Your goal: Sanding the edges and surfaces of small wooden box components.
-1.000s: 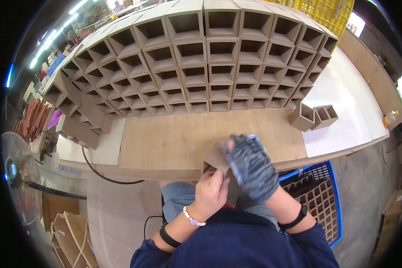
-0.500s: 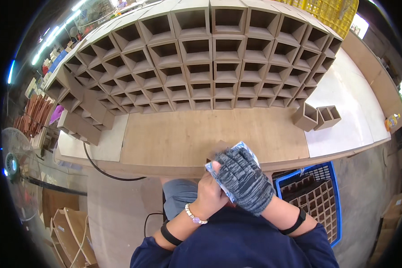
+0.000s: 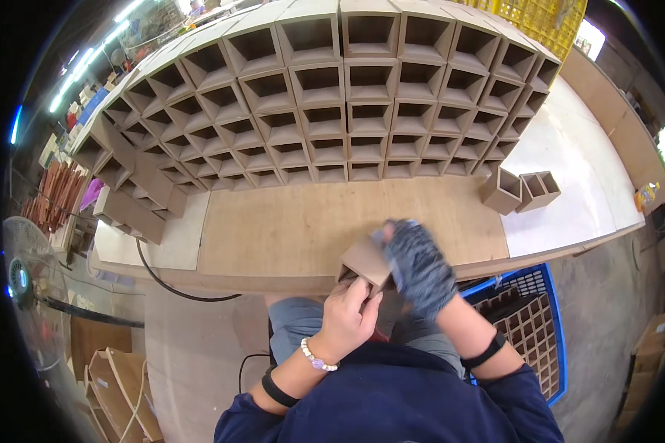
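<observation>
1. Box [image 3: 367, 262], brown and open-ended, is at frame centre over the bench's front edge, tilted, one open end toward lower left.
2. Left hand [image 3: 349, 316], bare, pinches its near wall, thumb against fingers. Probably gripped by the rim to leave the upper and right faces free for the other hand.
3. Right hand [image 3: 421, 275], grey glove, is at the box's right side, fingers bent. Motion blur there: can't tell if it's pinching anything or pressing flat; a pale blue edge shows by its fingers.
4. Blue crate [image 3: 561, 336], lower right, holds more boxes in tight rows, likely for easy reach. Right forearm runs close beside it.
5. Wooden board [image 3: 288, 229], mid-frame, likely serves as work surface.
6. Black cable [image 3: 171, 289] loops off the bench, left; fan [image 3: 22, 277] at left edge.
7. Two loose pieces [image 3: 501, 193] stand at right, near the stack's end.
8. Box stack [image 3: 326, 122] spans the upper frame, openings facing the person; walls off the far bench.
9. Yellow crate [image 3: 550, 29], upper right, behind it.
</observation>
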### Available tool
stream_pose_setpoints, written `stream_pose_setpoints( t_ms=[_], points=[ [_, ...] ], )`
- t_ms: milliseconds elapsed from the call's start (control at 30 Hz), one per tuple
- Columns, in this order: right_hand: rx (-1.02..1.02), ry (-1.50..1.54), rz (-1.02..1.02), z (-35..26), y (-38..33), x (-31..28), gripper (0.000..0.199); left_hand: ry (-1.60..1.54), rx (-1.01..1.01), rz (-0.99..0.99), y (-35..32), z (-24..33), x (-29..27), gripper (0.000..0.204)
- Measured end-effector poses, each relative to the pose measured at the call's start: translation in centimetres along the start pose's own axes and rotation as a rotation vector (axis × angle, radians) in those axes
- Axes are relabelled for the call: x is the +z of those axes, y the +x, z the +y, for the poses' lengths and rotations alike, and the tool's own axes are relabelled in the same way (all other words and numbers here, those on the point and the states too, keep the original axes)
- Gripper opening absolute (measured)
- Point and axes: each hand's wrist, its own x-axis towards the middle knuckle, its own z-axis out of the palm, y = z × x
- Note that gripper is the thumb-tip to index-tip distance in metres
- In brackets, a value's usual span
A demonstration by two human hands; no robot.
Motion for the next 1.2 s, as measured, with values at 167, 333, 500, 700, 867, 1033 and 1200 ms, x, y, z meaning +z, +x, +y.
stream_pose_setpoints(
  t_ms=[167,333,500,700,867,1033,1200],
  points=[
    [0.275,-0.217,-0.001,3.7,-1.3,0.1,0.042,-0.59,-0.254,0.12,0.3,0.0,-0.4,0.025],
    [0.229,0.006,0.159,3.1,-0.8,-2.2,0.054,-0.547,-0.367,0.103,0.0,-0.3,-1.5,0.018],
    [0.12,0.126,0.236,-0.7,0.7,-4.5,0.048,-0.364,-0.158,0.171,0.2,0.4,-0.8,0.013],
    [-0.108,0.059,0.044,-5.4,1.9,-4.4,0.037,-0.063,0.181,0.058,0.1,-0.7,-0.8,0.015],
    [0.263,-0.19,-0.069,3.8,-1.2,0.0,0.042,-0.668,-0.264,0.107,0.4,0.5,-1.0,0.021],
    [0.15,0.028,0.203,0.8,-0.5,-3.8,0.038,-1.169,-0.391,0.169,0.4,-0.7,-2.3,0.024],
    [-0.261,0.129,-0.006,-4.6,-1.7,-6.1,0.043,-1.353,-0.678,0.237,1.4,-0.8,-2.2,0.029]
  ],
)
